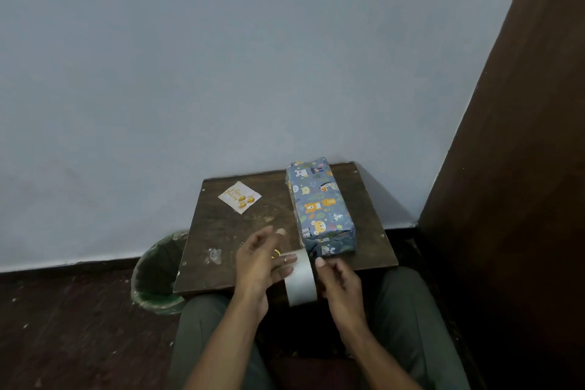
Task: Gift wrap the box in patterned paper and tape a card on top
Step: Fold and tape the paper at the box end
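head view: both hands (262,263) (340,282) grip tape roll (300,279) over dark table (240,231); grey wall (221,57)

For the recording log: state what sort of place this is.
Probably a plain room corner at home, not a workshop: a small dark wooden table pushed against a bare pale blue wall, a green-lined waste bin on the dark floor beside it.
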